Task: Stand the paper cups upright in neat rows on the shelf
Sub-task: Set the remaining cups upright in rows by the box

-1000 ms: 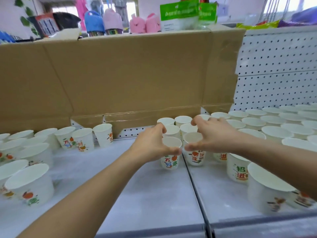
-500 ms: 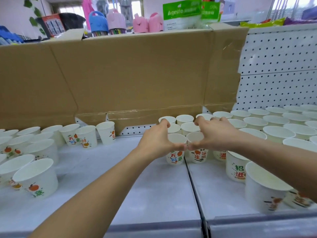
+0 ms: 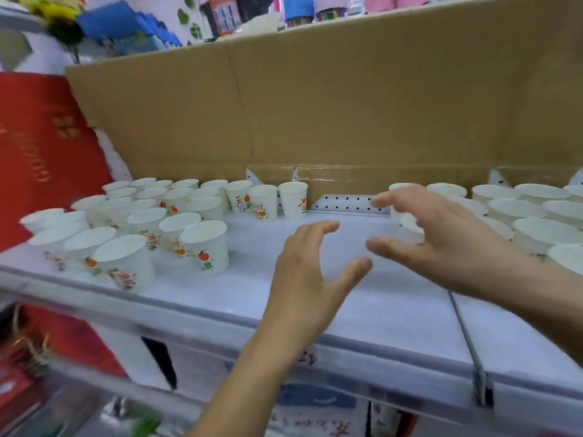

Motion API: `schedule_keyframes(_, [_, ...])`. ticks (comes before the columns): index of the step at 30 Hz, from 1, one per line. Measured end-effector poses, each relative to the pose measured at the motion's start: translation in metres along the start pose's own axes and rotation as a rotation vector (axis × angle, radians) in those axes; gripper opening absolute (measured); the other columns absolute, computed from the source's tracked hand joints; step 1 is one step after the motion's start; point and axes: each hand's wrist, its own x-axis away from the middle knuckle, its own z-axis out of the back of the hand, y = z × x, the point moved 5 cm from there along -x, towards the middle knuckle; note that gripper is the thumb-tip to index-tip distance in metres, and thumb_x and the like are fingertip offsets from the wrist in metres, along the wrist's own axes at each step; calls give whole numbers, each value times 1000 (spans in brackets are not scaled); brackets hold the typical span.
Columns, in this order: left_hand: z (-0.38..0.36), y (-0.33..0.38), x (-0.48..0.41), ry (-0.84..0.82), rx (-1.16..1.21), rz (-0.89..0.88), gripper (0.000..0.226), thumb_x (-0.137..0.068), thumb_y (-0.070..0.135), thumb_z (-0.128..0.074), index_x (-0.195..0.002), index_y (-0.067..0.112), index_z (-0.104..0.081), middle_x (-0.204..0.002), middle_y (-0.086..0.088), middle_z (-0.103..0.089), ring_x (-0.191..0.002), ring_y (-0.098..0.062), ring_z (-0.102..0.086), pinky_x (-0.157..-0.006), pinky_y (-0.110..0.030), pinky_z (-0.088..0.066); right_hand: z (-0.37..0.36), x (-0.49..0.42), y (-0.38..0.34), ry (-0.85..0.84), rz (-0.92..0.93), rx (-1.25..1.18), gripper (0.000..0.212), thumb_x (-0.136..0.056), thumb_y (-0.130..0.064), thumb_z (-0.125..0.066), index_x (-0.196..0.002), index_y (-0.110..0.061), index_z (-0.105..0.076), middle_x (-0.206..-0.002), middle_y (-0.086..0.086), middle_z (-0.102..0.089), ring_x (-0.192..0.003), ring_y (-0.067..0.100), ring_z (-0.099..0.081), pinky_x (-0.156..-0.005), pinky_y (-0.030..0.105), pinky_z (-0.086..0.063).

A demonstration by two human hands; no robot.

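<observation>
Two bare hands hover empty over the middle of a pale grey metal shelf [image 3: 362, 310], the left hand [image 3: 307, 279] and right hand [image 3: 441, 241] both with fingers spread. White printed paper cups [image 3: 142, 222] stand upright toward the shelf's left and right ends, before a brown cardboard sheet [image 3: 347, 105] along the back edge.

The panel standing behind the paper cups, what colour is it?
Plain brown cardboard panel, clearest in the head view.
</observation>
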Motion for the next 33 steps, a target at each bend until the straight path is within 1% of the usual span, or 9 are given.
schedule_keyframes(4, [68, -57, 33, 285, 28, 113, 51, -81, 53, -64, -125, 46, -41, -126, 29, -41, -121, 6, -38, -95, -14, -33, -59, -17, -54, -59, 44, -218, 59, -75, -58, -59, -130, -40, -44, -134, -21, -45, -112, -3, -46, -95, 29, -44])
schedule_keyframes(8, [142, -115, 54, 563, -35, 224, 65, -79, 38, -71, -134, 34, -36, -135, 17, -33, -132, -6, -30, -110, -34, -31, -120, -45, -101, -100, -3, -481, 69, -74, -51, -71, -133, -38, -37, -138, -17, -41, -115, 1, -48, -96, 32, -45])
schedule_keyframes(10, [175, -144, 55, 598, -72, 291, 73, -76, 39, -73, -137, 31, -33, -138, 11, -31, -134, -12, -29, -111, -41, -31, -145, -63, -121, -82, -19, -528, 79, -72, -48, -75, -138, -34, -32, -144, -13, -36, -123, 7, -43, -102, 36, -41])
schedule_keyframes(13, [209, -179, 46, 514, -75, 361, 83, -73, 39, -77, -140, 27, -30, -137, 8, -31, -130, -13, -35, -109, -41, -34, -174, -89, -138, -16, -50, -507, 88, -69, -48, -77, -140, -31, -27, -147, -7, -32, -131, 12, -34, -106, 33, -33])
schedule_keyframes(17, [215, -197, 37, 417, 24, 377, 82, -70, 39, -81, -137, 31, -34, -132, 12, -40, -111, -2, -46, -90, -20, -40, -199, -108, -146, -29, -90, -464, 91, -67, -51, -76, -141, -25, -30, -146, -4, -33, -134, 12, -29, -104, 30, -30])
schedule_keyframes(24, [199, -203, 23, 252, -24, 338, 92, -61, 54, -80, -138, 36, -34, -133, 16, -44, -107, -6, -52, -90, -34, -46, -201, -113, -138, -56, -128, -287, 74, -76, -51, -66, -139, -26, -36, -145, -5, -40, -133, 16, -34, -107, 44, -35])
schedule_keyframes(28, [196, -201, 12, 165, -50, 351, 103, -50, 65, -81, -138, 38, -34, -122, 20, -45, -108, -9, -50, -88, -33, -42, -186, -107, -122, -126, -180, -288, 82, -67, -52, -70, -138, -33, -33, -144, -5, -42, -128, 19, -41, -104, 45, -39])
schedule_keyframes(31, [196, -201, 6, 120, 68, 386, 105, -50, 57, -87, -139, 38, -36, -126, 18, -50, -114, -9, -51, -94, -34, -44, -180, -105, -117, -168, -201, -317, 91, -62, -56, -74, -139, -32, -31, -140, -4, -44, -124, 19, -44, -102, 43, -41])
schedule_keyframes(33, [197, -198, 3, 92, 145, 387, 97, -54, 47, -89, -138, 37, -40, -123, 17, -55, -109, -3, -54, -83, -23, -45, -177, -106, -121, -143, -163, -330, 92, -64, -57, -73, -140, -30, -31, -140, -6, -42, -125, 16, -42, -103, 42, -40])
